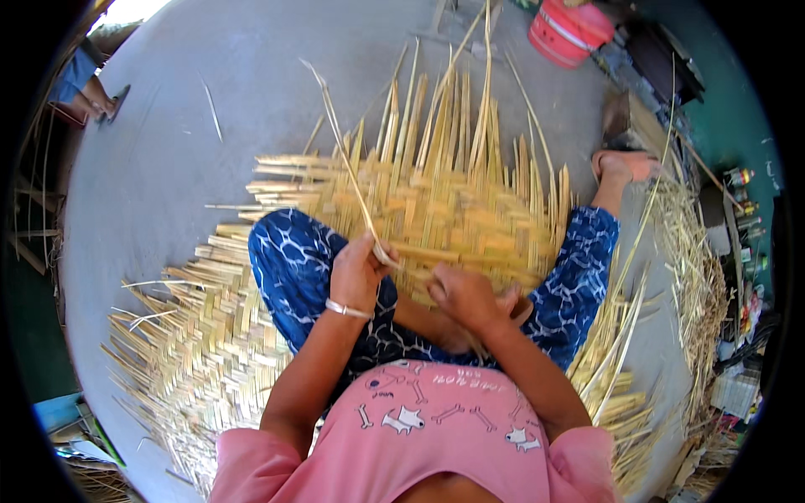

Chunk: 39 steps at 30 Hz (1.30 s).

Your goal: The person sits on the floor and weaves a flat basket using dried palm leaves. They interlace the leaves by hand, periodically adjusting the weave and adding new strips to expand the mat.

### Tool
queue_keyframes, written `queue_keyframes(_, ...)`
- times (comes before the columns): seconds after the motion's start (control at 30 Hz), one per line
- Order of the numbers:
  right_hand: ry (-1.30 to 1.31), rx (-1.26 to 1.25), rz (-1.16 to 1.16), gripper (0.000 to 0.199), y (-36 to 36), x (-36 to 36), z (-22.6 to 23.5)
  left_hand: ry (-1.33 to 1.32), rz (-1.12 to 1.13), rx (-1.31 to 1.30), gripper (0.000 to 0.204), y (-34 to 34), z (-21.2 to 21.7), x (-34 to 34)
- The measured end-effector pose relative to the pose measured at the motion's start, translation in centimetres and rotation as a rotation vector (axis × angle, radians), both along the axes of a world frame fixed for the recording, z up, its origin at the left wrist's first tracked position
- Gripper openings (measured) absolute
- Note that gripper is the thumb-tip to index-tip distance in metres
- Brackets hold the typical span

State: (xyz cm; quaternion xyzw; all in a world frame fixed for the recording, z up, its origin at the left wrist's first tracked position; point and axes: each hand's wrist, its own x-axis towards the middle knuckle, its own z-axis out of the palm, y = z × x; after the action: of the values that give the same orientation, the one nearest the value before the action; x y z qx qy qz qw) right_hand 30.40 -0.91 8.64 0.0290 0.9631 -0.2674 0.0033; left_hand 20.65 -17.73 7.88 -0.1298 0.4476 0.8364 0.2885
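Note:
My left hand (359, 272), with a pale band at its wrist, pinches a long, narrow plant-fibre strip (346, 159) that looks like split cane. The strip's long end rises up and left over the woven mat; a short pale end pokes out toward my right hand (467, 298). That hand is closed in a fist just to the right, slightly blurred, and whatever its fingers hold is hidden. Between my spread knees lies the woven mat (461, 210), yellow and brown, with loose strip ends sticking out along its far and left edges.
Another woven section (201, 344) with ragged ends spreads at my left. Loose straw (692, 293) is heaped along the right side. A red bucket (570, 32) stands at the far right. Another person's foot (101, 105) shows at the far left.

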Motion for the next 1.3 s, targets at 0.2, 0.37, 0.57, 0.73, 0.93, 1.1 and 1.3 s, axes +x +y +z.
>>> queue_keyframes(0.2, 0.035, -0.254, 0.026, 0.022, -0.5, 0.1, 0.9, 0.054, 0.068, 0.102, 0.018, -0.9, 1.1, -1.0)
queue_keyframes(0.37, -0.311, -0.749, -0.123, 0.018, -0.4, 0.8, 1.6, 0.033, 0.021, 0.14, 0.018, -1.2, 0.8, -1.0)
queue_keyframes(0.57, -0.213, -0.59, 0.004, 0.02, 0.6, 2.3, 2.1, -0.04, 0.03, 0.243, 0.02, -2.2, 0.5, -0.6)
queue_keyframes(0.73, -0.153, -0.533, 0.051, 0.019, 0.4, 5.1, 4.1, -0.101, 0.026, 0.314, 0.02, -2.6, 0.8, -0.8)
queue_keyframes(0.93, -0.108, -0.297, -0.008, 0.02, 2.6, 6.9, 2.3, -0.074, -0.012, 0.306, 0.023, -2.2, 3.8, 1.8)
queue_keyframes(1.1, -0.072, -0.24, 0.011, 0.022, 3.5, 7.2, 2.9, -0.006, -0.002, 0.285, 0.023, -1.5, 6.3, 2.9)
queue_keyframes(1.3, -0.084, -0.372, -0.013, 0.02, 4.0, 8.0, 3.1, 0.048, -0.045, 0.307, 0.023, -1.9, 6.8, 3.9)
